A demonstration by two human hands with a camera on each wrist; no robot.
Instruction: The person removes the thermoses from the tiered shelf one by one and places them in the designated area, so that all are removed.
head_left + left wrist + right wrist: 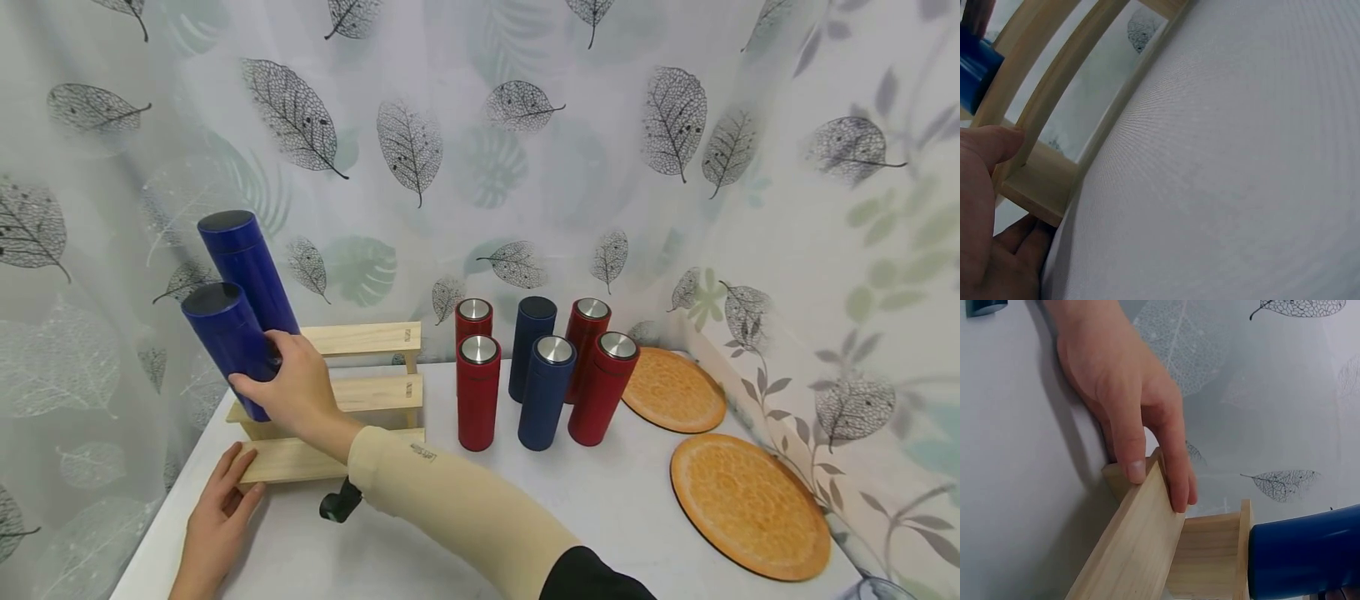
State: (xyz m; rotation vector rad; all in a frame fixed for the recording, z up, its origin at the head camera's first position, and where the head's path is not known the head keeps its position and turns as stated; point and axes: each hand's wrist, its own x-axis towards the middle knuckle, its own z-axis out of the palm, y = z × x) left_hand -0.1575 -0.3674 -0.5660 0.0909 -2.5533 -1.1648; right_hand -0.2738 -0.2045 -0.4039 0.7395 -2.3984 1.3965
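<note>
A three-step wooden rack [378, 393] stands at the left of the white table. My right hand [303, 387] grips a blue thermos flask [225, 333] with a dark lid. In the right wrist view this flask's [1304, 556] base meets the edge of the middle step. Behind it, a second blue flask [255, 271] stands at the rack's top step; its base is hidden. My left hand [217, 521] holds the left end of the lowest step [300, 461]. In the right wrist view, the left hand's [1125, 400] thumb and fingers pinch that board from both sides.
Right of the rack stand several red flasks [477, 400] with silver lids, a navy flask [546, 400] with a silver lid and one darker-lidded navy flask [534, 342]. Two round tan mats [750, 508] lie at the right. A leaf-print curtain [465, 167] hangs behind.
</note>
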